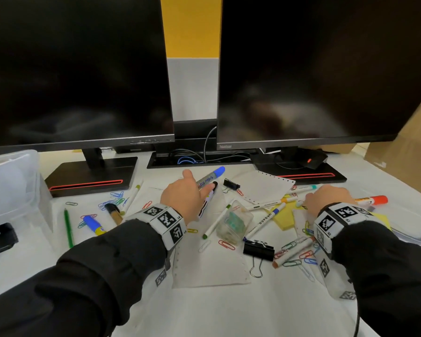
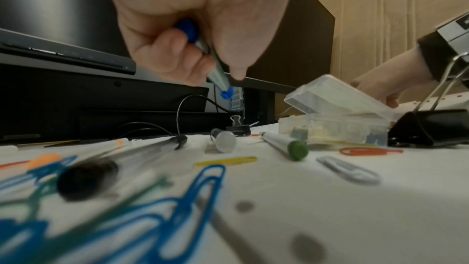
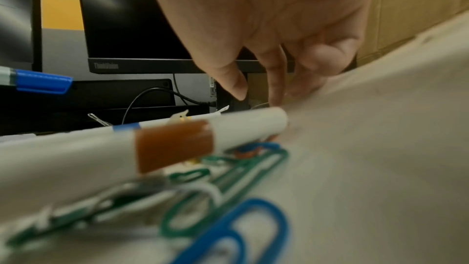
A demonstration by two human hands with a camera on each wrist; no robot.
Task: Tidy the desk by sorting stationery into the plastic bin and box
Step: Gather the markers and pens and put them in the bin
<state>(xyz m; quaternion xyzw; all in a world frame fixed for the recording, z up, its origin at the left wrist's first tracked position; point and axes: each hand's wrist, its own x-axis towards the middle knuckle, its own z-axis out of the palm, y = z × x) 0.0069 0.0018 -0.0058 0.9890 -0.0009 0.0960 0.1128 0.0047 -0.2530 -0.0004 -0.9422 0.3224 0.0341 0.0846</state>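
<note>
With your left hand (image 1: 184,196) curled round the blue-capped marker (image 1: 210,177) above the paper, carry it to the plastic bin (image 1: 12,188) at far left—your right hand (image 1: 327,199), fingers reaching down among pens, should pinch one pen only.

Desk (image 1: 229,312) bare at 6 o'clock, between the two sleeves: open passage there.

Centre crowded. Sheet of paper (image 1: 204,271) with small clear box (image 1: 233,224) at its 1 o'clock corner, lid ajar; large binder clip (image 1: 258,250) just beside the box at 5 o'clock, wire handles lying toward the near edge.

12 o'clock walled off by two monitors (image 1: 78,69); their stands (image 1: 90,176) and a cable tray (image 1: 192,161) fill the strip beneath.

9 o'clock: plastic bin (image 1: 15,186), with loose paper clips (image 1: 117,194) and pens before it.

3 o'clock: cardboard (image 1: 404,154) leaning in; markers and yellow notes (image 1: 283,215) scattered under the right hand (image 1: 326,198).
</note>
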